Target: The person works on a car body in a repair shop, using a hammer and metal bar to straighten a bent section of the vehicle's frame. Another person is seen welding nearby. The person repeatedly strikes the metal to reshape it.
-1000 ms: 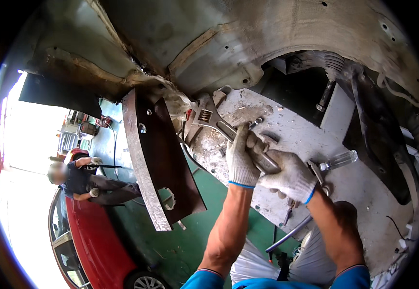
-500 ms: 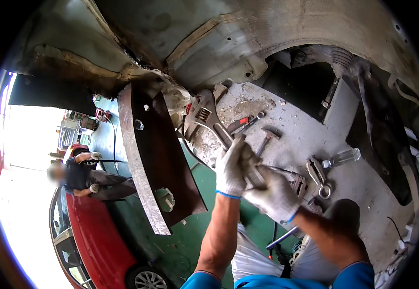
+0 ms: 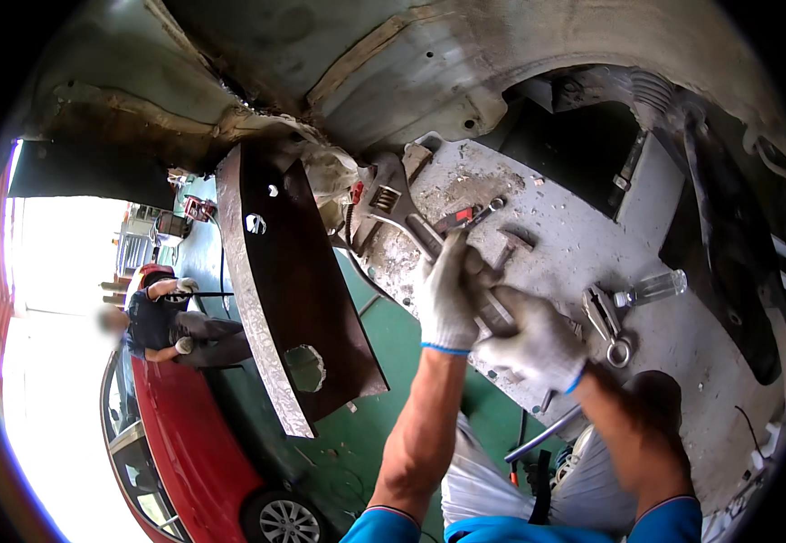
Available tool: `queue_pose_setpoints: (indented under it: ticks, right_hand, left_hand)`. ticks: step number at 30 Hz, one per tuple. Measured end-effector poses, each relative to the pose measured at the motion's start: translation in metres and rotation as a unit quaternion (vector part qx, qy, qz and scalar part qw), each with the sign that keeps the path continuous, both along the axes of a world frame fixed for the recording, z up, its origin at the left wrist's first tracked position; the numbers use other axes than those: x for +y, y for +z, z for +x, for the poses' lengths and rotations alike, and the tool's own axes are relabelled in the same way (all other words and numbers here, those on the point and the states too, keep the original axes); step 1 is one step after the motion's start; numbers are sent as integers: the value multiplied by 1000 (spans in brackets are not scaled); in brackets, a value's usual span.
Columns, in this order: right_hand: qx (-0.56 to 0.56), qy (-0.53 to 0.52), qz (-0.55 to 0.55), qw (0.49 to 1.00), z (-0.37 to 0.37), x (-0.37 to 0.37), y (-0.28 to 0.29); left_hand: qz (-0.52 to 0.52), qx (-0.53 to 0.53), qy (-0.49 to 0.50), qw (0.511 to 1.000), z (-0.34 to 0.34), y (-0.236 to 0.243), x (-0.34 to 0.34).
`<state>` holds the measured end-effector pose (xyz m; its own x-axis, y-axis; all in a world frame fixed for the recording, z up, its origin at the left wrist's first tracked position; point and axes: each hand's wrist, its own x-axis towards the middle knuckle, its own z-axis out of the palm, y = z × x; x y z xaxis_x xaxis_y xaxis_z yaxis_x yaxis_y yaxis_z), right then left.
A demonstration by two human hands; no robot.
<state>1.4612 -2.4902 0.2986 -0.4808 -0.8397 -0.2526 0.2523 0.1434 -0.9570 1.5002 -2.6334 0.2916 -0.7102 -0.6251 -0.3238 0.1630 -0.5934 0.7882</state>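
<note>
Both my hands wear white work gloves and are wrapped round the handle of a large adjustable wrench [image 3: 404, 212]. My left hand [image 3: 450, 300] grips it nearer the head, and my right hand [image 3: 538, 337] holds the handle's lower end. The wrench's jaws lie at the torn edge of the car body metal [image 3: 331, 181], above the dark brown metal panel [image 3: 321, 290]. Whether the jaws clamp that edge I cannot tell. Beyond my hands a hammer [image 3: 512, 246], partly covered, and a ring-ended wrench [image 3: 494, 206] rest on the pale, dirty metal surface [image 3: 583, 244].
Locking pliers [image 3: 603, 317] and a screwdriver with a clear handle [image 3: 655, 288] lie to the right. A wheel arch [image 3: 574, 45] curves overhead. At left a person [image 3: 171, 321] in dark clothes holds a dark bar next to a red car [image 3: 185, 425].
The view has shifted slightly. My hands and the wrench handle appear a little further right, still gripped the same way. The wrench's head stays by the torn metal.
</note>
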Motion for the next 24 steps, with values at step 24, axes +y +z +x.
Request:
queue_pose_setpoints:
  ticks: [24]
  right_hand:
    - [-235,4,-11,972,203,-121,-29]
  left_hand:
    - [59,-123,-106,985,185,-16,-95]
